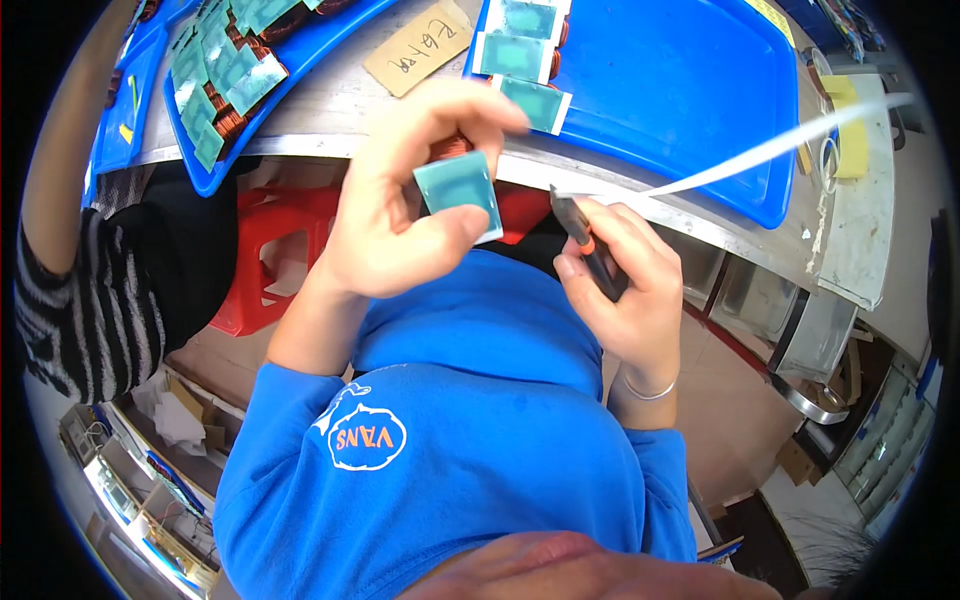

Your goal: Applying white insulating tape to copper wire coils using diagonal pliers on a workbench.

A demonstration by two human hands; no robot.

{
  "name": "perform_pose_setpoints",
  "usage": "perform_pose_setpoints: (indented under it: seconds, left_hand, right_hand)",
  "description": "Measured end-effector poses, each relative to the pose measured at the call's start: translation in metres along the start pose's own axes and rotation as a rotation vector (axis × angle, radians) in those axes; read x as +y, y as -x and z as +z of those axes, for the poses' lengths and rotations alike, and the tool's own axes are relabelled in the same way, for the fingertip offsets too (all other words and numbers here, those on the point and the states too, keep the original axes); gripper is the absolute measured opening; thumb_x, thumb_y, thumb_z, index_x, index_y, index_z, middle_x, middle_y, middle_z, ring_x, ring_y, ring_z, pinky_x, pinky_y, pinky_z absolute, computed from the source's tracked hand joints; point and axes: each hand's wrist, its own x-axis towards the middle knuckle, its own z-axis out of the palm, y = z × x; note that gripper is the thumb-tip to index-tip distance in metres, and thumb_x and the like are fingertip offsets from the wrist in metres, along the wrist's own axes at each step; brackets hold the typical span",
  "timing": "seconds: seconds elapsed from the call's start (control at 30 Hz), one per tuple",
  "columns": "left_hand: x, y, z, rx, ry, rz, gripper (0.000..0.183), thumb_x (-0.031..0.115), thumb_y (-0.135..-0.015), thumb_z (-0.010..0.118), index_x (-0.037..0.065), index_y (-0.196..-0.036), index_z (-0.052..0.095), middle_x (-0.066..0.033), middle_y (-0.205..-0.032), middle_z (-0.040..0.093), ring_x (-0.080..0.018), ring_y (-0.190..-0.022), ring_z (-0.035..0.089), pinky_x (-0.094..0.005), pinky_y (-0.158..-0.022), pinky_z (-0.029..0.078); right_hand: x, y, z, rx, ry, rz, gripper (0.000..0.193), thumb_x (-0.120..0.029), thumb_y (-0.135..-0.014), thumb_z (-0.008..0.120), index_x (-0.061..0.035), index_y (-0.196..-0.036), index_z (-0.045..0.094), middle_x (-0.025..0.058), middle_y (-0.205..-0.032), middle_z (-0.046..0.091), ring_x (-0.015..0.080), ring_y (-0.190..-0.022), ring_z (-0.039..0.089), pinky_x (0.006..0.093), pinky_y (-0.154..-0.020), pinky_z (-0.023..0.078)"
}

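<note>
My left hand [400, 200] is closed around a copper-wound coil [450, 147] that carries a square green plate [457, 188]. My thumb presses on the plate's lower edge, and part of the copper winding shows behind it. To the right, my right hand [630, 265] grips a slim hand tool [592, 262] with a black and orange handle; its dark tip points up toward the coil, apart from it. I cannot tell the tool's exact kind. A long white strip [770, 155] stretches from near my right fingers toward the upper right; how it is held is hidden.
A blue tray [680, 110] on the bench holds several green-plated coils [515, 55] along its left side. Another blue tray [207, 182] at the upper left carries more coils. Between them lies a handwritten cardboard piece [418, 47]. A person's arm [65, 150] and a red stool [250, 265] are at left.
</note>
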Motion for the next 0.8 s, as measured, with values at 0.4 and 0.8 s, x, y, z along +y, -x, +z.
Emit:
perform_pose_setpoints:
  seconds: [0.4,0.8]
  left_hand:
    - [-0.003,0.007,0.016,0.195,-0.013,-0.026,0.004,0.005,-0.074,0.063,0.002,-0.074,0.061,-0.0042,-0.07,0.055,-0.0116,-0.066,0.051,-0.0249,-0.061,0.04]
    - [-0.007,0.014,0.03,-0.072,0.111,-0.197,0.051,0.016,-0.067,0.072,0.005,-0.111,0.049,-0.0064,-0.094,0.049,-0.0147,-0.085,0.048,-0.0265,-0.073,0.04]
  right_hand:
    - [0.004,-0.003,-0.004,0.0,-0.146,-0.119,0.046,0.001,-0.063,0.07,-0.001,-0.104,0.049,0.0128,-0.099,0.055,0.0168,-0.081,0.057,0.0271,-0.066,0.046]
    - [-0.008,-0.011,0.005,0.438,-0.488,-0.09,0.044,0.008,-0.075,0.058,-0.0017,-0.111,0.034,0.0112,-0.085,0.052,0.0146,-0.074,0.054,0.0261,-0.066,0.047]
